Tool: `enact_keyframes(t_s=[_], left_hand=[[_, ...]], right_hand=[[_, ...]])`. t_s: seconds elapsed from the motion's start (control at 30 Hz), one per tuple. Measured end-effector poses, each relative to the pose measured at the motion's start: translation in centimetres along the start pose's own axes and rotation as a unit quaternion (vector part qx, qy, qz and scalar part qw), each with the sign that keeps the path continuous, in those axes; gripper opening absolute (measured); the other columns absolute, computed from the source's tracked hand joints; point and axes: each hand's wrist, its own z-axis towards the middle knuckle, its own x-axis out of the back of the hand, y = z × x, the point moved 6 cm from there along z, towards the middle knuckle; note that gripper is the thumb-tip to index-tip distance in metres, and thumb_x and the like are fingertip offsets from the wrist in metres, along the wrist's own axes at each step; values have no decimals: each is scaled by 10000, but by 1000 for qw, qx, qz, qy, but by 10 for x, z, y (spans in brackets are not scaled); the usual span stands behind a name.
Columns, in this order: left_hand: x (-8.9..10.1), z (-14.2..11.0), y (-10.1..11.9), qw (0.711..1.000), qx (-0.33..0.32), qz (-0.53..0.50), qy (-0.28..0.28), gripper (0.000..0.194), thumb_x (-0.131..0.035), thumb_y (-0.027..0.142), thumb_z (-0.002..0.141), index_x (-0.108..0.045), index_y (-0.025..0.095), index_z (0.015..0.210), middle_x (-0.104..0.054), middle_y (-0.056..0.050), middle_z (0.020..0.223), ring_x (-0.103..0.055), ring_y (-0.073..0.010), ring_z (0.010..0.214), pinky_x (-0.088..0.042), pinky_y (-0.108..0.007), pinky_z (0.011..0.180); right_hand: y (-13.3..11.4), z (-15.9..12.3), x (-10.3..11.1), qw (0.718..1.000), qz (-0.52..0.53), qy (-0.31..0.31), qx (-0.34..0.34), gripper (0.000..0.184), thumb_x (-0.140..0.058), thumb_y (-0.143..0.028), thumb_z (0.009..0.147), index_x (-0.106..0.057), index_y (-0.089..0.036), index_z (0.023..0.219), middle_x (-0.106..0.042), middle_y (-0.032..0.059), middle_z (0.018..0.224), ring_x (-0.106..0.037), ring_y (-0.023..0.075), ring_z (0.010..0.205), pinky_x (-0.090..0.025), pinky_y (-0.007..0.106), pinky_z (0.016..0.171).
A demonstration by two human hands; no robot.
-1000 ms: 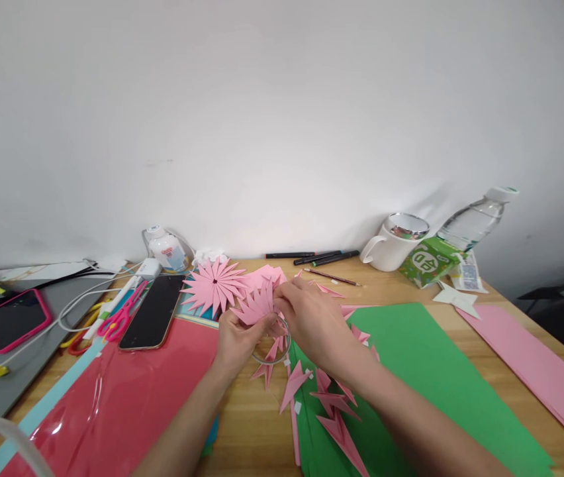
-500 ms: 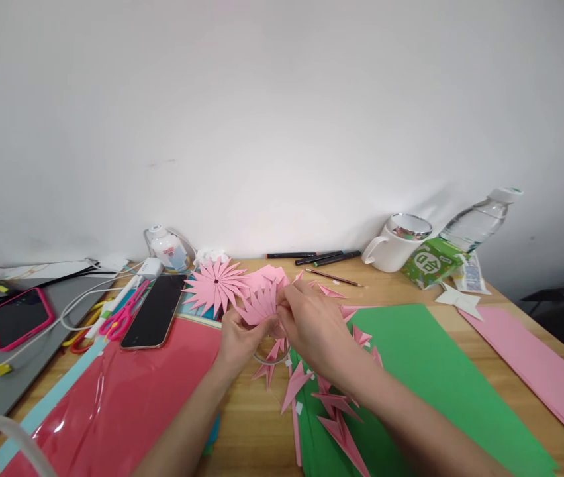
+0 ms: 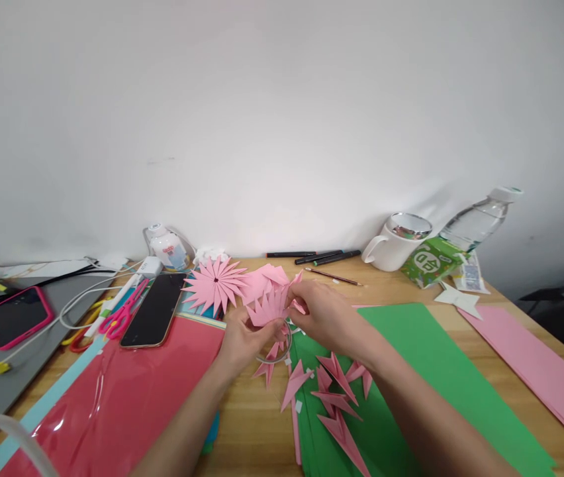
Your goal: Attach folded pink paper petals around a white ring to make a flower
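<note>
A fan of joined, folded pink paper pieces (image 3: 266, 306) is held above the table. My left hand (image 3: 242, 338) pinches its lower left side between thumb and fingers. At the right end of the fan, my right hand (image 3: 314, 308) has its fingers closed on a pink folded piece (image 3: 298, 306); the exact contact is partly hidden. Under the hands lies a roll of clear tape (image 3: 282, 354). Several loose folded pink pieces (image 3: 336, 404) are scattered on green paper (image 3: 425, 384) at my right. A finished-looking pink paper pinwheel (image 3: 207, 285) rests behind my left hand.
Red paper in a clear sleeve (image 3: 128, 397), a phone (image 3: 155, 311) and pink scissors (image 3: 122, 318) lie at left. Pens (image 3: 319, 257), a pencil (image 3: 334, 276), a white mug (image 3: 394, 245), a green box (image 3: 431, 263) and a tilted bottle (image 3: 478, 222) line the back. Pink sheets (image 3: 540, 371) are at right.
The fan has shifted slightly right and turned in my fingers. My right hand has moved a little to the right, uncovering more of the loose pieces on the green paper.
</note>
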Motion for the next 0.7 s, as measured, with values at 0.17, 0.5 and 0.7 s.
enact_keyframes(t_s=[0.17, 0.5, 0.7], left_hand=[[2, 1, 2, 1000, 13, -6, 12, 187, -726, 306, 660, -656, 132, 653, -708, -50, 573, -676, -202, 514, -551, -272, 513], [0, -1, 6, 999, 24, -38, -13, 214, -739, 323, 654, -658, 125, 670, -701, -45, 553, -661, -190, 488, -541, -271, 510], [-1, 0, 4, 999, 20, -35, -18, 223, -748, 331, 646, -653, 129, 632, -692, -44, 538, -651, -189, 475, -539, -276, 509]], right_hand=[[-4, 2, -9, 994, -110, -3, 21, 133, -459, -99, 829, -583, -145, 820, -641, 76, 838, -581, 191, 793, -296, 255, 600], [-6, 2, -8, 983, -175, -6, 48, 126, -477, -151, 889, -602, -148, 885, -637, 81, 898, -615, 204, 816, -303, 275, 602], [-7, 3, -11, 977, -209, 0, 40, 140, -469, -162, 899, -606, -137, 889, -642, 101, 898, -628, 210, 761, -302, 275, 563]])
